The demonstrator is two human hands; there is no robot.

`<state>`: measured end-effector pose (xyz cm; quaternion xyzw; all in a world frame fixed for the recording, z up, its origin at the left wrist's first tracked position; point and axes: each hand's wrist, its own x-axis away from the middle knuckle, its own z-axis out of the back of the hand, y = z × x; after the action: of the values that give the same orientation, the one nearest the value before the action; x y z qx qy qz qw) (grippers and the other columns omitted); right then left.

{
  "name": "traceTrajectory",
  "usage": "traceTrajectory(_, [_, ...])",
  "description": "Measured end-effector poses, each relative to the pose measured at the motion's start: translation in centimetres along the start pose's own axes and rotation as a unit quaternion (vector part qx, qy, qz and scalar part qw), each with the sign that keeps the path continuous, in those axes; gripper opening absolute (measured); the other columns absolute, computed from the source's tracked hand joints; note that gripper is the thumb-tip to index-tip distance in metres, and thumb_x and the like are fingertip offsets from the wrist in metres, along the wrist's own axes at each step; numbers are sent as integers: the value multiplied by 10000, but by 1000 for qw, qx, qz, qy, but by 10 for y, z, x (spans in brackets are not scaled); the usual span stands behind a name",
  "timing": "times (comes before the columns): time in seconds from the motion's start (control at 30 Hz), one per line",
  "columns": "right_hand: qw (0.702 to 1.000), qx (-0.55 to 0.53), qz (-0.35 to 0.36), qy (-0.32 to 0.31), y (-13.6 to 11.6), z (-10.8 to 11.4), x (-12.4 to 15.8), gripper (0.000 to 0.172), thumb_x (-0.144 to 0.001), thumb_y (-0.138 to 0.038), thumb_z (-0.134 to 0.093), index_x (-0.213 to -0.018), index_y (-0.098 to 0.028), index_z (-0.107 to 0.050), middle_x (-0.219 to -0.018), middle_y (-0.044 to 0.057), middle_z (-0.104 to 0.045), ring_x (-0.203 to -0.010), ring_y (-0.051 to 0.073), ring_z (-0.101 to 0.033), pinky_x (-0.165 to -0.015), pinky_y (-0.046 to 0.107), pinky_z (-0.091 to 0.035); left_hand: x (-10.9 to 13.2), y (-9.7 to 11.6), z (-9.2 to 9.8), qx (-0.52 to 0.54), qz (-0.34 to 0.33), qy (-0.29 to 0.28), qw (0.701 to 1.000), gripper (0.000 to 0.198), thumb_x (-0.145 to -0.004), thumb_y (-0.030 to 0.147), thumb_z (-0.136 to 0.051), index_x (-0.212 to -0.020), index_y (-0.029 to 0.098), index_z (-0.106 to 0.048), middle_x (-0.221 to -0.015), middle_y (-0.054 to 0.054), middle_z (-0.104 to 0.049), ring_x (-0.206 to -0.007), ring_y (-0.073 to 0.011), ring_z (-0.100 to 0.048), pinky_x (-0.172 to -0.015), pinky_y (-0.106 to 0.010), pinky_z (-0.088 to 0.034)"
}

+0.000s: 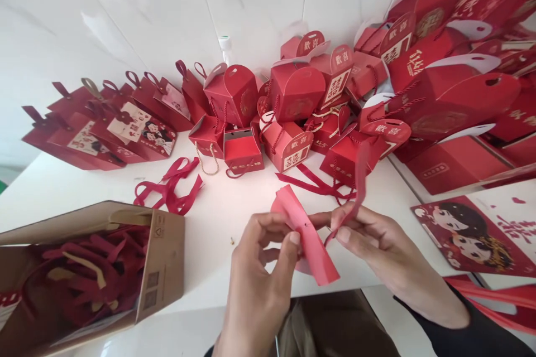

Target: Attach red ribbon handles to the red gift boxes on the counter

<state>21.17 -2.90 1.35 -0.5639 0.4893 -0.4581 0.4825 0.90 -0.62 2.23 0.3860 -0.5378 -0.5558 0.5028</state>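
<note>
My left hand [262, 268] pinches a flat folded red paper piece [312, 242] between thumb and fingers, just above the white table's front edge. My right hand [377, 251] pinches a narrow red ribbon [360, 178] that rises from the paper piece toward the boxes behind. Both hands meet at the paper, fingers closed on what they hold.
An open cardboard box [161, 265] full of red ribbons lies at the front left. Loose ribbons [171, 187] rest on the white table [226, 206]. Many red gift boxes [293, 95] and flat red bags [109, 128] crowd the back against the wall. A printed red sheet [473, 234] lies at right.
</note>
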Motion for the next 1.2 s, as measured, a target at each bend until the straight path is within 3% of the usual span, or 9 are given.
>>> traceTrajectory(0.13, [999, -12, -27, -14, -1, 12, -6, 196, -1026, -434, -691, -1000, -240, -687, -1168, 105, -796, -1094, 262, -757, -933, 389, -636, -28, -7, 15, -107, -130, -39, 985, 761, -902, 334, -777, -1564, 344, -402, -1555, -105, -517, -1420, -274, -524, -1131, -440, -506])
traceTrajectory(0.2, [999, -2, -29, -15, -1, 15, -6, 195, -1028, -433, -693, -993, -242, -690, -1136, 91, -805, -1071, 244, -763, -928, 362, -637, -41, -6, 20, -105, -137, -102, 980, 633, -869, 321, -815, -1445, 314, -554, -1469, -93, -595, -1378, -278, -559, -1142, -429, -480])
traceTrajectory(0.27, [1000, 12, -7, 13, -2, 18, -4, 175, -1033, -427, -691, -1009, -254, -696, -1113, 66, -806, -1075, 221, -762, -924, 311, -636, -50, -4, 22, -84, -123, -113, 982, 355, -822, 331, -862, -1125, 248, -696, -1145, -52, -709, -1092, -231, -679, -993, -356, -537])
traceTrajectory(0.33, [995, 39, 44, 83, -6, 18, 2, 145, -1029, -421, -700, -1021, -276, -702, -1075, 39, -805, -1060, 200, -767, -900, 257, -639, -55, -5, 19, -63, -110, -83, 988, 281, -782, 340, -892, -846, 209, -651, -877, 5, -653, -824, -162, -639, -806, -282, -531])
traceTrajectory(0.4, [979, 79, 103, 159, -12, 15, 10, 120, -1020, -413, -711, -1009, -294, -704, -1026, 27, -799, -998, 196, -778, -853, 240, -655, -55, -8, 16, -42, -102, -51, 993, 319, -809, 331, -863, -735, 200, -581, -769, 31, -581, -721, -128, -577, -699, -243, -493])
traceTrajectory(0.5, [959, 152, 153, 186, -19, 7, 20, 92, -1034, -390, -685, -996, -307, -695, -1042, 46, -788, -1001, 227, -769, -750, 258, -677, -53, -13, 11, -34, -124, -20, 992, 156, -868, 303, -805, -826, 212, -685, -803, 16, -617, -740, -132, -599, -687, -241, -497])
traceTrajectory(0.63, [959, 221, 141, 113, -16, -3, 18, 53, -1052, -346, -655, -1025, -308, -680, -1156, 29, -740, -1132, 220, -714, -820, 259, -643, -50, -12, 7, -55, -171, -13, 984, 74, -915, 269, -756, -969, 249, -803, -901, -20, -692, -839, -156, -662, -748, -260, -533])
traceTrajectory(0.83, [939, 254, 202, 116, -3, -15, -3, 44, -1056, -253, -642, -1054, -293, -660, -995, -21, -705, -908, 160, -687, -797, 254, -563, -48, -14, -4, -29, -179, -2, 983, 61, -944, 244, -717, -890, 217, -721, -876, 0, -698, -807, -137, -677, -748, -244, -538])
traceTrajectory(1.2, [889, 347, 268, 134, -6, -25, -15, 97, -1056, -165, -615, -1100, -239, -659, -1032, -6, -733, -940, 138, -708, -830, 215, -556, -41, -28, -10, -30, -233, 3, 972, 85, -1001, 203, -653, -1061, 262, -658, -992, 24, -672, -909, -101, -667, -810, -182, -528])
